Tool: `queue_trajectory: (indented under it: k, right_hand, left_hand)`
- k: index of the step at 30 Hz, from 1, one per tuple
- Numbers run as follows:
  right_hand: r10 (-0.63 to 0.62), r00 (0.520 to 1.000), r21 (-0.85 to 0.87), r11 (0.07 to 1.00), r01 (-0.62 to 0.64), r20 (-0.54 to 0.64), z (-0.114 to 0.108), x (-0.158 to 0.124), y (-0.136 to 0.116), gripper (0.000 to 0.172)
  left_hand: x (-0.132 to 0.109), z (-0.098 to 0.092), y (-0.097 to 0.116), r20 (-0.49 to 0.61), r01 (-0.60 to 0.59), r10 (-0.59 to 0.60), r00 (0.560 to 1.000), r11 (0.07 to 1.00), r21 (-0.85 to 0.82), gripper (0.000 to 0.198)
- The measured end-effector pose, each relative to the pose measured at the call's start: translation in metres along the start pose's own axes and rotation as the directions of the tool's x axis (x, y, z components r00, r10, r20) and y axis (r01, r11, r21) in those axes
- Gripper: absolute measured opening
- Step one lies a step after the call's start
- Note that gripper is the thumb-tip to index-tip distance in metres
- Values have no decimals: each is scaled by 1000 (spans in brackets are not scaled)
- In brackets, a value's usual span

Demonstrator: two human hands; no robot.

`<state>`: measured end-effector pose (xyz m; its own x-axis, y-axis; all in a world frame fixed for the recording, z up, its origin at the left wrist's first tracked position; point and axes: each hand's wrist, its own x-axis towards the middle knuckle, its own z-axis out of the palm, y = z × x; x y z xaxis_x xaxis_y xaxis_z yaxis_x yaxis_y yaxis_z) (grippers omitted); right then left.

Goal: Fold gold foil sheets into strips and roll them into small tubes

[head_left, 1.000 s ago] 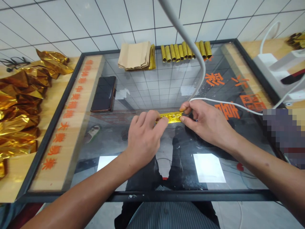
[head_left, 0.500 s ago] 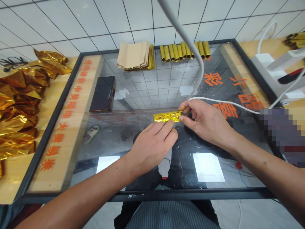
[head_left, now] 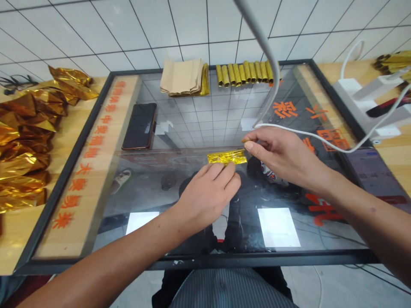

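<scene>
A flat, folded strip of gold foil [head_left: 227, 156] lies on the glass top in front of me. My left hand [head_left: 210, 190] rests over its lower edge, fingers bent and close together, pinning it against the glass. My thumb is hidden under that hand. Just above the strip's right end, my right hand [head_left: 278, 156] is closed in a pinch, thumb against forefinger, apart from the foil. Whatever the pinch may contain is too small to make out.
Behind stand a stack of brown paper [head_left: 181, 77] and a row of gold tubes [head_left: 244, 72]. A dark phone [head_left: 139, 126] lies left, another phone [head_left: 375, 175] right. Crumpled gold foil [head_left: 24, 149] covers the left side. A white cable [head_left: 308, 134] runs toward a power strip [head_left: 362, 102].
My right hand has come off the strip's right end and lifted slightly up and away. My left hand still presses the strip. The view has shifted slightly.
</scene>
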<state>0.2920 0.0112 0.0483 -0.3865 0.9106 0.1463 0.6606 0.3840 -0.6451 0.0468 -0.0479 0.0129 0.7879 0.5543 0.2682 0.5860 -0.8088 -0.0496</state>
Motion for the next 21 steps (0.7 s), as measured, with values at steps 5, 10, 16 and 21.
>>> queue_trajectory:
  k: [5,10,16,21]
  right_hand:
    - [-33,999,-55,998,32,-14,9,3,2,14]
    - [-49,999,-112,993,47,-13,15,7,2,12]
    - [-87,996,-195,977,89,17,18,13,3,11]
    - [-124,992,-48,991,124,9,14,14,5,14]
  left_hand:
    - [0,0,0,3,2,-2,1000,1000,9,29]
    - [0,-1,0,6,3,-3,1000,1000,12,28]
    - [-1,0,0,7,1,-1,1000,1000,0,28]
    - [-1,1,0,7,9,-9,1000,1000,-9,27]
